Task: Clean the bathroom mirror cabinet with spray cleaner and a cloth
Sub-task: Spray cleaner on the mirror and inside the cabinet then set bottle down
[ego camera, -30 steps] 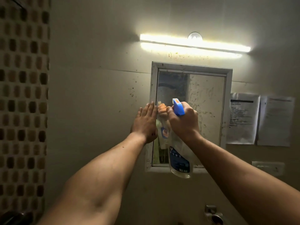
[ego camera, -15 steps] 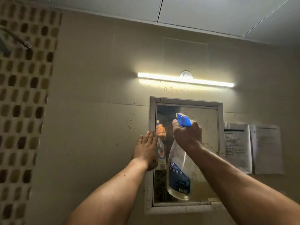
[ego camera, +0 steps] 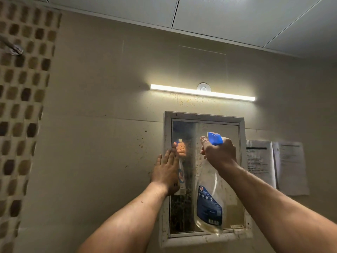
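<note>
Bottle (ego camera: 209, 207) hangs upright, nozzle toward mirror (ego camera: 215, 128), right hand (ego camera: 218, 152) grip closed around it.

Both bare forearms extend upward and forward. Left hand (ego camera: 166, 173): flat, fingers straight and together, palm pressed forward, lower than and just left of the right. Right hand (ego camera: 218, 152): raised, wrist bent, fingers curled tightly in a grip, index finger extended forward.

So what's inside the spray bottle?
A little yellowish liquid pooled at the bottom of the clear spray bottle; the blue label covers part, and the right hand hides the neck.
</note>
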